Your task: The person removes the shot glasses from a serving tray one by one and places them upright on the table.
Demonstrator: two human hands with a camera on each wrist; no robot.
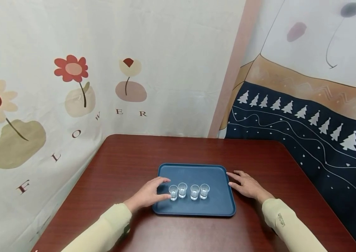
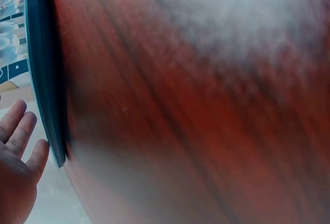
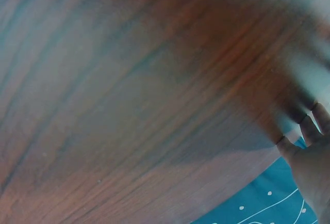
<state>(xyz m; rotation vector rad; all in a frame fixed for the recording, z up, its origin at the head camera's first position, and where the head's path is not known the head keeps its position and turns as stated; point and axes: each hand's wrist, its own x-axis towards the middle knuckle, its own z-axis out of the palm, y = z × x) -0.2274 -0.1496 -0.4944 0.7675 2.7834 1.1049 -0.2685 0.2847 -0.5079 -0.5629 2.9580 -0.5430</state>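
A blue rectangular tray (image 1: 193, 173) lies on the table with several small clear glasses standing upright in a row across its middle. Over the tray's left side, my left hand (image 1: 149, 192) holds its thumb and fingers apart around the near side of the leftmost glass (image 1: 173, 192); whether the thumb touches it I cannot tell. At the tray's right rim is my right hand (image 1: 249, 186), its fingers spread and extended toward the edge, holding nothing. In the left wrist view, glasses (image 2: 7, 43) show at the far left beyond the tray's dark edge.
The reddish-brown wooden table (image 1: 127, 157) extends around the tray on all sides. Behind it hangs a white cloth (image 1: 171, 70) printed with flowers and letters. A dark blue cloth with white trees (image 1: 291, 136) hangs along the right.
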